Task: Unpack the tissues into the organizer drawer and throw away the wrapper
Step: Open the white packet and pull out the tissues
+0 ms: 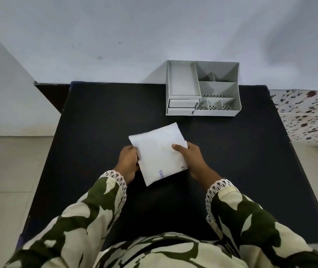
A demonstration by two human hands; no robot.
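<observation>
A flat white tissue pack (159,151) in its wrapper, with faint purple print near its lower edge, is held above the middle of the black table (96,117). My left hand (128,161) grips its left edge. My right hand (190,159) grips its right edge with the thumb on top. The grey organizer (202,88) stands at the table's far edge against the wall. Its two small drawers (182,106) at the front left look pushed in.
A white wall rises behind the table. Pale tiled floor lies to the left. A white cloth with dark floral print (309,115) covers a surface to the right. My patterned sleeves fill the lower view.
</observation>
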